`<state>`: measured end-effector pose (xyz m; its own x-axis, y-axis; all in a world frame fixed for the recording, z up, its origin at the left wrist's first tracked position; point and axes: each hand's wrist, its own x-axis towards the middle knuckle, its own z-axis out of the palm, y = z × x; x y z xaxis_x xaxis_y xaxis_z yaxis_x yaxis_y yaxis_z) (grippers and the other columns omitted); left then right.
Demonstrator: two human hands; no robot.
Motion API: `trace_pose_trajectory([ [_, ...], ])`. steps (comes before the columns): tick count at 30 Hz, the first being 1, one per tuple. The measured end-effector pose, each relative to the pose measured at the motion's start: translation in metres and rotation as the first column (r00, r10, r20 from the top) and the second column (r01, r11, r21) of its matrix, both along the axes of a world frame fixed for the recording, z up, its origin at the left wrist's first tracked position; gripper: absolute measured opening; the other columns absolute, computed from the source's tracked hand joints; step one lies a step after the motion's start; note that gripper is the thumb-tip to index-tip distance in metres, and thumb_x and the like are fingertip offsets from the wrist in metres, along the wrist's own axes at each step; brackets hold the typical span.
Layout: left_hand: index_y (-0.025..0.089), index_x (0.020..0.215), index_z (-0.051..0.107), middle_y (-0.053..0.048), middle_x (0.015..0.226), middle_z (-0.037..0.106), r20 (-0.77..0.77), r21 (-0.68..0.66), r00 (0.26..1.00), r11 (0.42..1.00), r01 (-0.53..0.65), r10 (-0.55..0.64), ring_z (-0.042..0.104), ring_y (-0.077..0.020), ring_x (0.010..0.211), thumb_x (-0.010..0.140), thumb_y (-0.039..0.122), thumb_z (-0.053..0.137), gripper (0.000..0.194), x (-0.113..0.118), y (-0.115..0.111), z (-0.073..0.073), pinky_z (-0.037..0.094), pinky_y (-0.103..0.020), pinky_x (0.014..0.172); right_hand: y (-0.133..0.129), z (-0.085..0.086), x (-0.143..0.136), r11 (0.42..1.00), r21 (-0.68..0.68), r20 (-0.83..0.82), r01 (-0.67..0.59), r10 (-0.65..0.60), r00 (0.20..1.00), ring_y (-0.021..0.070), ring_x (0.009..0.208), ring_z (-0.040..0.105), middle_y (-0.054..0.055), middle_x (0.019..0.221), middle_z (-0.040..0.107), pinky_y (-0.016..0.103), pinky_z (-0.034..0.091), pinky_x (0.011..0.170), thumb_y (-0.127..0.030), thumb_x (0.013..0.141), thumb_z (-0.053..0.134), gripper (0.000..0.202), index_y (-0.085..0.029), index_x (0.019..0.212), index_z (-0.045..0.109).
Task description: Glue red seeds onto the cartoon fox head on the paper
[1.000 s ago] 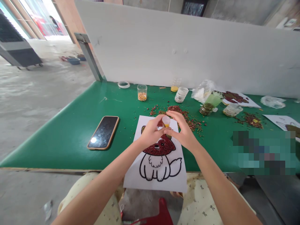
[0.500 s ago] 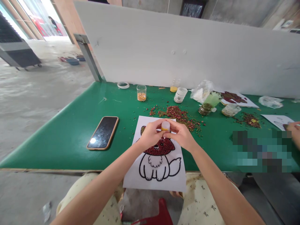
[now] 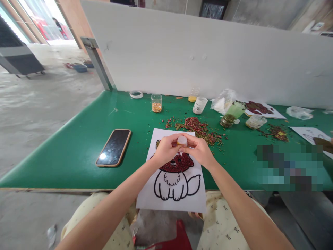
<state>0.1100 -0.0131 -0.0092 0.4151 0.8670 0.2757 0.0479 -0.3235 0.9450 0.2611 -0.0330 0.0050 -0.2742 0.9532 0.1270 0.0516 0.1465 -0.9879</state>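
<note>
the small bottle (image 3: 182,140) is above the upper part of the sheet (image 3: 147,198), over the drawn animal's head, its pale top facing up. the left hand (image 3: 166,150) and right hand (image 3: 199,152) close round it from both sides, fingers curled in and clamped on it; the fingertips of the two hands meet or nearly so. whether the bottle touches the sheet, i cannot tell. on the drawing, most of the face is filled with dark red bits (image 3: 175,167) and the ear on the left has greenish ones; the top of the head is partly hidden by the hands. the chest, body, legs and tail are bare outline, so by area perhaps under half is done. the sheet's lower end hangs past the near edge of the table (image 3: 73,139), over the lap, so a push there could tip or bend it. just beyond the sheet lie loose red and green seeds (image 3: 197,127), near the fingers of the right hand, which leaves little room that way. to the left, a strip of green top runs between sheet and phone (image 3: 113,148), with more beyond the phone. farther back stand a corn cup (image 3: 156,107) and a clear cup (image 3: 199,105), before the white board (image 3: 169,52).
</note>
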Motion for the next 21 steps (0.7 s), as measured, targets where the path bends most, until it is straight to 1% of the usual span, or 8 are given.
trace_pose_trajectory([
  [8, 0.012, 0.09, 0.064, -0.003, 0.08, 0.064, 0.023, 0.0, 1.0, 1.0, 0.01, -0.01, 0.057, -0.0125, 0.072, 0.07, 0.009, 0.055, 0.022, 0.0006, 0.0, -0.0014, 0.048, -0.025, 0.069, 0.0006, -0.0009, -0.0007, 1.0, -0.006, 0.006, 0.025, -0.025, 1.0, 0.0227, 0.099, 0.063, 0.002, 0.106, 0.069, 0.04, 0.049, 0.092, -0.022, 0.065, 0.073, 0.048, -0.023, 0.112, 0.064],
  [13, 0.012, 0.091, 0.065, -0.003, 0.081, 0.064, 0.015, 0.018, 1.0, 1.0, 0.005, -0.005, 0.058, -0.0134, 0.074, 0.068, 0.006, 0.052, 0.027, 0.0006, 0.0003, -0.0031, 0.048, -0.025, 0.069, 0.0001, -0.0012, -0.0008, 0.999, 0.005, 0.011, 0.04, -0.041, 0.999, 0.0221, 0.096, 0.064, 0.001, 0.105, 0.069, 0.04, 0.049, 0.09, -0.023, 0.065, 0.072, 0.047, -0.023, 0.111, 0.065],
  [17, 0.012, 0.091, 0.065, -0.003, 0.082, 0.065, -0.014, 0.042, 1.0, 0.999, -0.015, 0.016, 0.058, -0.0134, 0.075, 0.066, 0.003, 0.049, 0.031, -0.0002, 0.0006, -0.0004, 0.048, -0.025, 0.069, -0.0009, -0.0014, -0.0015, 0.997, 0.015, 0.022, 0.072, -0.073, 0.997, 0.0219, 0.094, 0.064, 0.001, 0.105, 0.069, 0.039, 0.05, 0.088, -0.024, 0.065, 0.072, 0.047, -0.023, 0.111, 0.065],
  [21, 0.012, 0.091, 0.066, -0.002, 0.078, 0.065, -0.029, 0.035, 1.0, 0.999, 0.009, -0.008, 0.056, -0.0111, 0.067, 0.066, 0.003, 0.048, 0.032, -0.0014, 0.0004, 0.0041, 0.047, -0.021, 0.062, -0.0029, -0.0012, -0.0033, 0.993, 0.038, 0.047, 0.109, -0.111, 0.993, 0.0218, 0.093, 0.064, 0.0, 0.1, 0.07, 0.038, 0.05, 0.087, -0.024, 0.066, 0.071, 0.044, -0.022, 0.11, 0.066],
])
